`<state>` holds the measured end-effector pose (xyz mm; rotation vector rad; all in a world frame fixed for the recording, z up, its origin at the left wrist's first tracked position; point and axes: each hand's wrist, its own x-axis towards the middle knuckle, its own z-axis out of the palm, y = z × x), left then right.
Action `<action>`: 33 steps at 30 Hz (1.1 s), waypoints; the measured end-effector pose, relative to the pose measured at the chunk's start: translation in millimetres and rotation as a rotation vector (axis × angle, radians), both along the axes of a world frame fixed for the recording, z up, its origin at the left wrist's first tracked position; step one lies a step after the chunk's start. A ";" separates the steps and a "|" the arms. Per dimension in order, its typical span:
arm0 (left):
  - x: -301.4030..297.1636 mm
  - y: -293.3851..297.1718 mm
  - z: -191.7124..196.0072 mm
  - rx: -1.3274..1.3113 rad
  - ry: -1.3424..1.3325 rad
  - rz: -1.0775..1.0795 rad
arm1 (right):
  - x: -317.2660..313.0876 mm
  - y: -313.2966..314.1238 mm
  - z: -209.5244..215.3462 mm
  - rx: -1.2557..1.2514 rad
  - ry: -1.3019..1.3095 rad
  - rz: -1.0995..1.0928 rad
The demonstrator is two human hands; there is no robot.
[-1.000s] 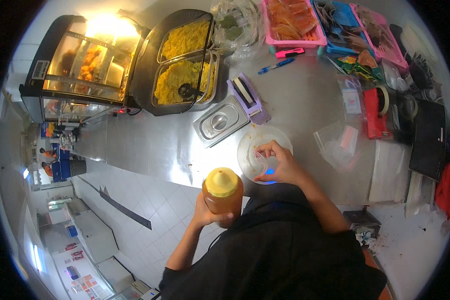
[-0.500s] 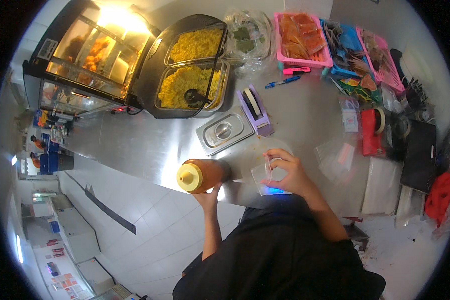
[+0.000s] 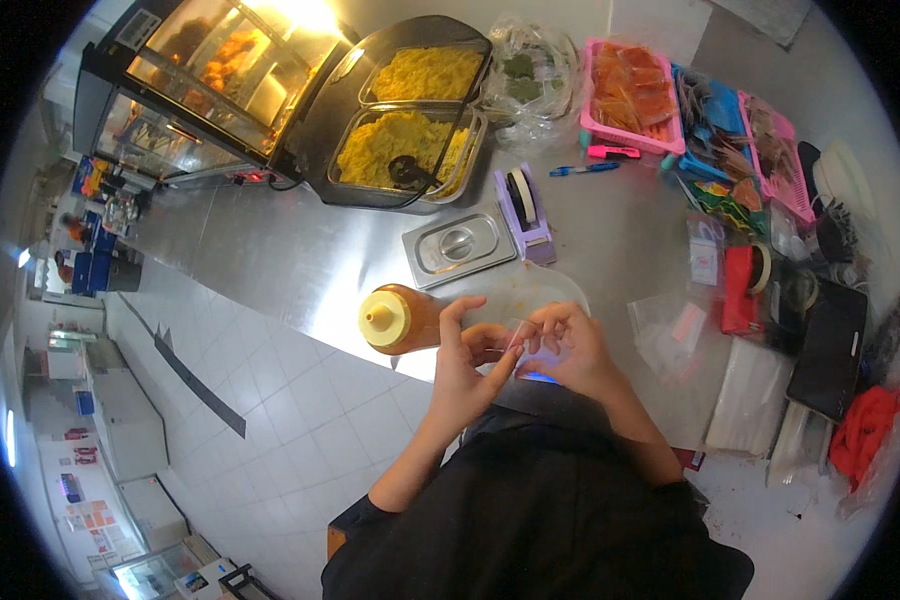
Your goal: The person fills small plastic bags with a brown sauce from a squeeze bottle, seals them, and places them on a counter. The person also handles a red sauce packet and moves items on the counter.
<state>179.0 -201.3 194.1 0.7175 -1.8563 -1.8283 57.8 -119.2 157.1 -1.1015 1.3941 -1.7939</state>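
Has released the yellow-capped squeeze bottle (image 3: pixel 402 322) at ten o'clock of left hand (image 3: pixel 466 368); now pinches clear plastic bag (image 3: pixel 517 334) with both, right hand (image 3: pixel 577 358) included, in narrow grips.

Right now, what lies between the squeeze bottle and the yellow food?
In the head view, a metal lid lies on the tabletop between the squeeze bottle and the yellow food.

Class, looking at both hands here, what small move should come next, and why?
Perhaps the left hand and right hand should gently part the edges of the clear plastic piece: both have fingers at it, and the yellow-topped bottle is in neither.
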 end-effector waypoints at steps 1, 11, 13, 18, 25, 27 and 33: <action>-0.4 0.7 2.8 0.008 -0.025 -0.007 | 2.0 1.0 -4.8 0.019 -0.189 -0.037; 1.3 -5.7 9.6 -0.297 0.003 0.056 | -10.9 9.3 12.7 0.002 0.494 -0.141; -1.6 -5.6 17.8 -0.351 -0.039 0.027 | -10.2 8.1 11.9 -0.094 0.654 -0.163; -5.8 -9.8 28.4 -0.346 -0.104 -0.107 | -12.6 7.5 14.4 -0.159 0.854 -0.117; -6.9 -14.4 33.9 -0.418 -0.285 -0.352 | -19.2 15.2 13.7 0.044 0.778 0.044; -6.5 -13.9 34.4 -0.387 -0.311 -0.328 | -14.9 17.5 30.0 0.127 0.965 -0.058; -3.7 -10.3 8.4 -0.653 -0.213 -0.163 | -6.0 12.8 14.5 0.139 1.003 -0.074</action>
